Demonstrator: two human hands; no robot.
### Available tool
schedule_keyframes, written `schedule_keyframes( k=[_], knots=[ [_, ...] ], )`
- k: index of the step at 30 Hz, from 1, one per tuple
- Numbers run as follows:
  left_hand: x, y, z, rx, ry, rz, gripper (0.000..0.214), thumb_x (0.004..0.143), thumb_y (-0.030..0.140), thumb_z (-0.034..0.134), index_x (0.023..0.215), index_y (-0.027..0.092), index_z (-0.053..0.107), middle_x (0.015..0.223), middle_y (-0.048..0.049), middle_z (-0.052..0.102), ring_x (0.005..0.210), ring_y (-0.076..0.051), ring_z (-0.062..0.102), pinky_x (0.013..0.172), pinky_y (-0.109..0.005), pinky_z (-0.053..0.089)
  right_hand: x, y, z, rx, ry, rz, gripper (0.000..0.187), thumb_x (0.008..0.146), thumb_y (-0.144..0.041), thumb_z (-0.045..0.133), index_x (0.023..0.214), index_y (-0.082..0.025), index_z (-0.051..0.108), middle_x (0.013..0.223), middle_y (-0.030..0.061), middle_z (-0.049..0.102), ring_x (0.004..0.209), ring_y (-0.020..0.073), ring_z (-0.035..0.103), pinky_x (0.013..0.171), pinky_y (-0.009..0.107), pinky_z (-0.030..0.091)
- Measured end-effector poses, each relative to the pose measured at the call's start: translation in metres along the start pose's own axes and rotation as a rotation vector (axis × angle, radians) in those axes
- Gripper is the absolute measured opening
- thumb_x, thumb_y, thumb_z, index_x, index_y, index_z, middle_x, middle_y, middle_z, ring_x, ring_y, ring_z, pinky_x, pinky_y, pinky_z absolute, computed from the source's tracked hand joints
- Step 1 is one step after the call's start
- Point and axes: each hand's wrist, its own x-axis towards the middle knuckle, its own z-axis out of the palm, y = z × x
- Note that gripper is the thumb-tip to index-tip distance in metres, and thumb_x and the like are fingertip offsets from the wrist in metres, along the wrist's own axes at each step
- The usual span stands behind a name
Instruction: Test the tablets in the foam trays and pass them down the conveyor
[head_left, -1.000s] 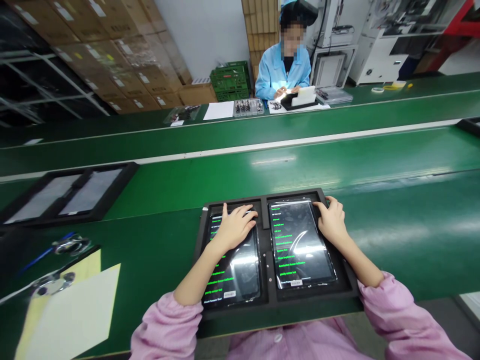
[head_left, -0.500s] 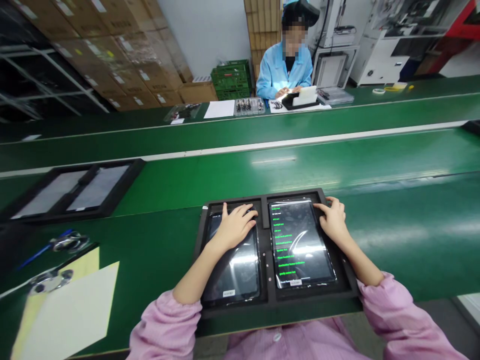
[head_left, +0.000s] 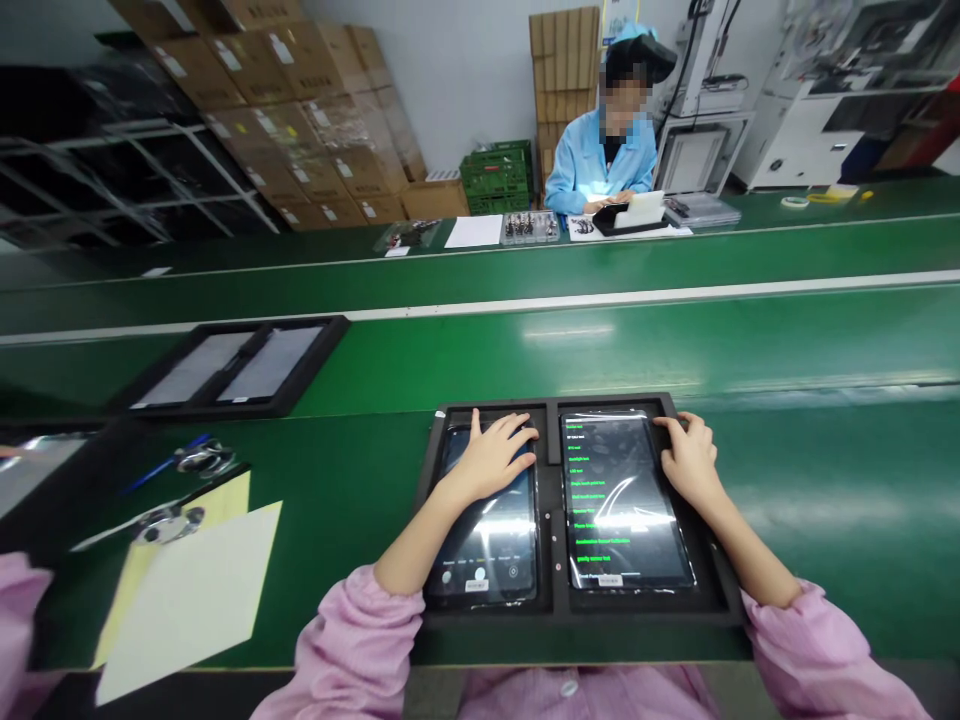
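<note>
A black foam tray (head_left: 553, 490) on the green bench holds two tablets side by side. My left hand (head_left: 491, 462) lies over the upper part of the left tablet (head_left: 487, 545), fingers spread, hiding part of its screen. Camera-like icons glow near the bottom of that screen. The right tablet (head_left: 622, 510) shows a dark screen with a list of mostly green text lines. At its upper right edge, my right hand (head_left: 690, 458) rests by the tray rim, index finger reaching to the tablet's edge, the other fingers bent. It holds nothing that I can see.
Another tray (head_left: 232, 365) with two covered slabs sits at the left. Nearer are papers (head_left: 195, 590), a clipboard clip and a blue pen (head_left: 166, 465). A pink sleeve (head_left: 19, 610) shows at far left. Across the bench sits a person in blue (head_left: 600, 160).
The view has shifted, bringing in a pink sleeve at left. Icons have appeared on the left tablet's screen. Both hands stay at about the same places on the tablets.
</note>
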Motion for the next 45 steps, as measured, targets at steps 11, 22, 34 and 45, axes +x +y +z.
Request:
schedule_keyframes(
  k=[11, 22, 34, 45],
  knots=[
    [-0.077, 0.072, 0.013, 0.042, -0.161, 0.268, 0.104, 0.078, 0.071, 0.069, 0.160, 0.027, 0.022, 0.169, -0.0190, 0.003, 0.155, -0.043, 0.000, 0.114, -0.079, 0.009, 0.001, 0.001, 0.002, 0.066, -0.006, 0.010, 0.056, 0.071, -0.005, 0.047, 0.122, -0.021, 0.061, 0.128, 0.0163, 0.049, 0.116, 0.0337, 0.050, 0.092, 0.050, 0.048],
    [-0.084, 0.086, 0.091, 0.509, 0.462, 0.350, 0.113, 0.060, 0.080, 0.074, 0.156, 0.042, 0.027, 0.158, -0.0138, 0.042, 0.156, -0.040, -0.001, 0.111, -0.079, -0.013, 0.007, 0.016, 0.005, 0.336, 0.188, -0.152, 0.046, 0.075, -0.014, 0.045, 0.118, -0.021, 0.059, 0.114, 0.0121, 0.057, 0.111, 0.0287, 0.056, 0.100, 0.050, 0.049],
    [0.097, 0.009, 0.033, 0.169, 0.400, -0.367, 0.096, 0.076, 0.052, 0.081, 0.157, 0.037, 0.031, 0.166, -0.0203, 0.022, 0.152, -0.049, 0.014, 0.108, -0.086, 0.011, 0.002, 0.014, -0.001, 0.422, 0.240, -0.303, 0.030, 0.089, -0.033, 0.045, 0.114, -0.024, 0.061, 0.107, 0.0089, 0.064, 0.094, 0.0247, 0.065, 0.080, 0.039, 0.055],
    [0.080, -0.034, 0.031, 0.077, 0.551, -0.434, 0.054, 0.097, 0.049, 0.055, 0.146, 0.027, 0.048, 0.156, -0.0151, 0.041, 0.146, -0.030, 0.035, 0.122, -0.061, 0.014, -0.004, -0.003, 0.009, 0.477, -0.009, -0.421, 0.028, 0.090, -0.032, 0.042, 0.098, -0.025, 0.068, 0.097, 0.0071, 0.071, 0.092, 0.0237, 0.070, 0.084, 0.038, 0.057]
  ],
)
